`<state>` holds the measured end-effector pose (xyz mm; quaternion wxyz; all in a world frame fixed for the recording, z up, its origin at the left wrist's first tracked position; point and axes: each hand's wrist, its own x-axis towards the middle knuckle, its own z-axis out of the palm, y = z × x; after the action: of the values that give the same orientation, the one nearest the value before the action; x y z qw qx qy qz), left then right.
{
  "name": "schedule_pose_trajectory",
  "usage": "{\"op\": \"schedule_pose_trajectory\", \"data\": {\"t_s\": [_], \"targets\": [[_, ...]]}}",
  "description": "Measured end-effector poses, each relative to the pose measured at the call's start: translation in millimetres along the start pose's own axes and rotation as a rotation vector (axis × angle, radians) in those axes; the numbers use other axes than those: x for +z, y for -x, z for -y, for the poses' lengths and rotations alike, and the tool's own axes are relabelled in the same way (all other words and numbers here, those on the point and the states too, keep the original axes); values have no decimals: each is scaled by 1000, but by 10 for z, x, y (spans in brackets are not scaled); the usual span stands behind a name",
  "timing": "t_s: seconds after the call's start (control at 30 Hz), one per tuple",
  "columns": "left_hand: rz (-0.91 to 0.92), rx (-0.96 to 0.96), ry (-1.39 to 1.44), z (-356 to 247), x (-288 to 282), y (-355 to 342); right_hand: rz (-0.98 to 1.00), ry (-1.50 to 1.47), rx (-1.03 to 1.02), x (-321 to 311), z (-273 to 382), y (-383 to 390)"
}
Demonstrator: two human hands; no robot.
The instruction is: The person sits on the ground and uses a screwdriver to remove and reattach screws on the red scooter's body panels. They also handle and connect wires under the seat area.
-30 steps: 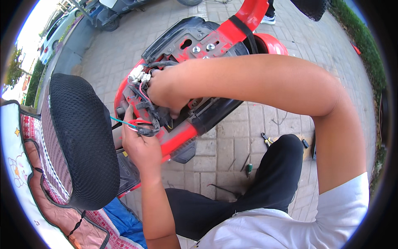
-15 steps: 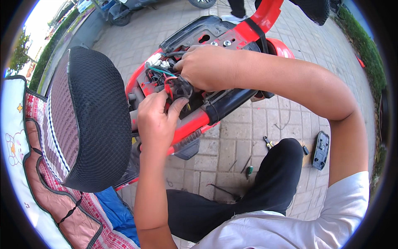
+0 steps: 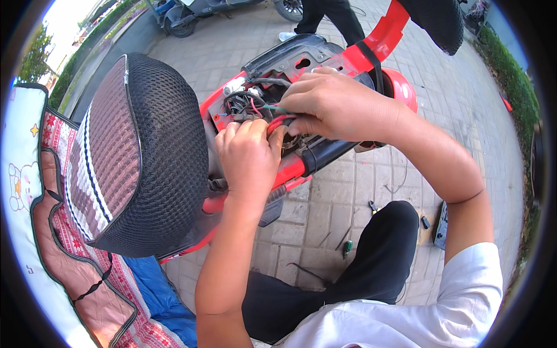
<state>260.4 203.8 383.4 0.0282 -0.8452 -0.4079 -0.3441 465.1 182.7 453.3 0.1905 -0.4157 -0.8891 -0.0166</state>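
Observation:
A red electric scooter (image 3: 293,171) has its under-seat bay laid bare, with a bundle of wires (image 3: 237,104) and white connectors (image 3: 235,85) in it. My left hand (image 3: 250,152) pinches red wires (image 3: 277,122) at the near side of the bay. Just to its right, my right hand (image 3: 342,109) has its fingers and thumb closed round the other end of these wires. A thin green wire (image 3: 275,108) runs in under the right fingers. The fingers hide just where the wires meet.
A mesh-covered seat (image 3: 168,156) rises at left beside a quilted wind cover (image 3: 81,272). Pliers (image 3: 373,207), a green-handled screwdriver (image 3: 347,248) and a black panel (image 3: 441,229) lie on the paving around my knee (image 3: 400,223). Beyond the scooter stands a person in black trousers (image 3: 328,17).
My right hand has drawn back to the right, out of the bay, with fingers on the wires. My left hand is still on the red wires. The person behind has stepped further into view.

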Motion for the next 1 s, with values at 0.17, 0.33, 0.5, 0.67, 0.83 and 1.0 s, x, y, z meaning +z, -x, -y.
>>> {"op": "schedule_pose_trajectory", "data": {"t_s": [0.17,0.33,0.5,0.67,0.83,1.0], "targets": [[-241,-66,370,96,-155,154,-68,344,104,250,-127,32],[-180,-19,257,485,37,-351,-116,410,123,233,-62,-92],[1,28,387,283,-43,-288,-87,230,120,193,-44,110],[133,160,91,287,106,-151,-44,331,-6,356,-93,141],[262,115,-141,367,97,-166,117,419,-3,230,-156,6],[124,-22,343,567,-31,-84,-22,398,-52,200,-87,-95]]}}
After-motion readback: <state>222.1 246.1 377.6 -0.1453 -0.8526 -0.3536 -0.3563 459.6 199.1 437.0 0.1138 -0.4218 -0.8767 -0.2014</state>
